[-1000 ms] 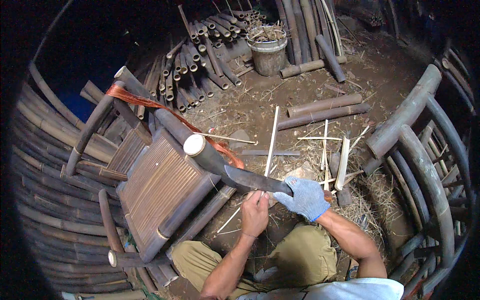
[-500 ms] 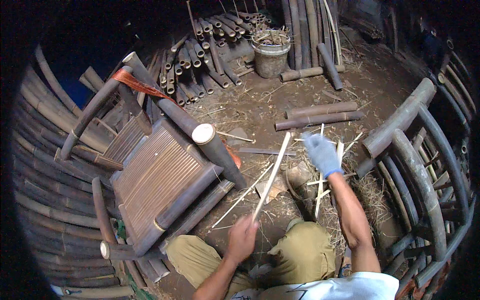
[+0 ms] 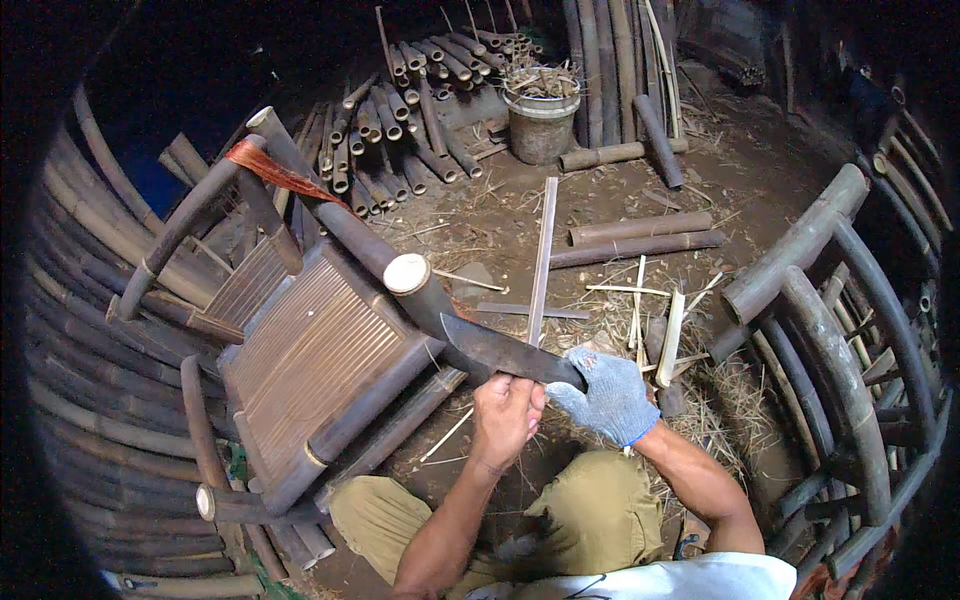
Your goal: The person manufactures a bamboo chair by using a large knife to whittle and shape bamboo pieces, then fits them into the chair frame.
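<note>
My bare left hand (image 3: pixel 503 412) is closed around the lower end of a long bamboo strip (image 3: pixel 544 255), which points away from me. A machete with a broad dark blade (image 3: pixel 497 350) is gripped in my gloved right hand (image 3: pixel 614 397). Its blade points left and lies across the strip, just above my left fingers. Both hands are close together over my knees. My right fingers cover the machete's handle.
A bamboo chair (image 3: pixel 315 350) stands close on my left, and another bamboo frame (image 3: pixel 845 360) on my right. Split bamboo pieces (image 3: pixel 671 340) and shavings lie right of centre. Farther off are two bamboo lengths (image 3: pixel 640 246), a bucket (image 3: pixel 541 125) of scraps and stacked poles (image 3: pixel 400 130).
My right hand has come left and nearer from over the split pieces, and the machete now shows in it. The strip in my left hand has swung more upright; my left hand rose slightly.
</note>
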The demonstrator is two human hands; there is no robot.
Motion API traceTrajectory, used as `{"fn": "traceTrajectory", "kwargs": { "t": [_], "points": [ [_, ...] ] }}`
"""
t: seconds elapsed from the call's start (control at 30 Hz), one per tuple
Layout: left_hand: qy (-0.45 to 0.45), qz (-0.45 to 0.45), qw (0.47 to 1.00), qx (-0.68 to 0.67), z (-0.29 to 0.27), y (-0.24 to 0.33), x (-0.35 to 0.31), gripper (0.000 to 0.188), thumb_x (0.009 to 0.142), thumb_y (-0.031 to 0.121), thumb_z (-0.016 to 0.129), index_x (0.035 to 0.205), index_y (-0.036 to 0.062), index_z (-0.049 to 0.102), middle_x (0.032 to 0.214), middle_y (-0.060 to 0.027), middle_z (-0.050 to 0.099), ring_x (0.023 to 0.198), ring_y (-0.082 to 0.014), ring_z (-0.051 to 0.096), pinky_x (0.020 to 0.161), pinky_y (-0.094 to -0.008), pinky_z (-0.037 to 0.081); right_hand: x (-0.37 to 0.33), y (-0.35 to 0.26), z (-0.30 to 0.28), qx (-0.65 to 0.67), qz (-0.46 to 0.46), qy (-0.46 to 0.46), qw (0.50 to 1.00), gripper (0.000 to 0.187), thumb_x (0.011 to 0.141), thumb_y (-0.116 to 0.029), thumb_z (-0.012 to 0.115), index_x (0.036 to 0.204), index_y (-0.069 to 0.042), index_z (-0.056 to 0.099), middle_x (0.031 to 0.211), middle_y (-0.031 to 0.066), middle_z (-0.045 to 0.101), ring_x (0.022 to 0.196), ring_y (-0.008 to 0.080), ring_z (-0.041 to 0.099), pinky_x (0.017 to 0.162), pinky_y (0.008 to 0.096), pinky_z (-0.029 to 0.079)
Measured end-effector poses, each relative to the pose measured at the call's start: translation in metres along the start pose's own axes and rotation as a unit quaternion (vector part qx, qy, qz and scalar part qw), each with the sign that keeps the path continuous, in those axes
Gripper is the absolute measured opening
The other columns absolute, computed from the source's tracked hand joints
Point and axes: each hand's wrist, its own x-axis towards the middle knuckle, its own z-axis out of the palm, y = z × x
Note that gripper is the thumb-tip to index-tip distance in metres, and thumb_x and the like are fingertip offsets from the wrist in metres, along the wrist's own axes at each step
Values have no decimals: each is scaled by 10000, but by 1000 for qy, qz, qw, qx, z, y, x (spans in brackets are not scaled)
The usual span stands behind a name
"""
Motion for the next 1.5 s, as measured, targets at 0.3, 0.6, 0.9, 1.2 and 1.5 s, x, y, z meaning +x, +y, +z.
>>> {"fn": "traceTrajectory", "kwargs": {
  "t": [0.3,0.6,0.9,1.2,1.5],
  "points": [
    [-35,-31,998,50,-14,-22,-63,480,1056,220,465,1515,107,383,682,34,506,495,-42,417,425,-209,375,66,52,-19,-20,115,84,990,364,957,-414,568,937,-62,657,863,214,665,819,424,648,703,484,508],
    [29,-18,999,-4,-72,-37,-107,349,1035,202,538,1346,44,551,792,11,585,641,-65,530,584,-223,457,99,137,-11,330,228,204,893,475,1016,-476,480,905,-39,627,671,9,559,576,159,536,556,357,475],
    [185,359,913,59,2,-9,40,182,861,114,726,987,38,619,892,-44,624,837,-144,605,762,-317,498,55,-21,20,575,302,-24,760,306,951,-409,650,854,-124,599,564,-44,471,439,88,460,387,265,360],
    [-287,-93,936,-182,-69,-31,-32,475,1063,258,450,1455,-5,397,1026,-99,625,895,-235,686,799,-380,588,80,-22,-19,490,236,55,837,267,976,-329,599,903,-72,601,642,-7,527,492,126,503,437,285,405],
    [34,49,981,187,-59,0,-26,334,1021,204,550,1305,39,612,816,4,601,590,-49,504,480,-223,418,29,-36,-3,-47,-49,-45,997,510,881,-565,628,859,-55,636,785,187,673,735,382,678,639,477,521]
  ]
}}
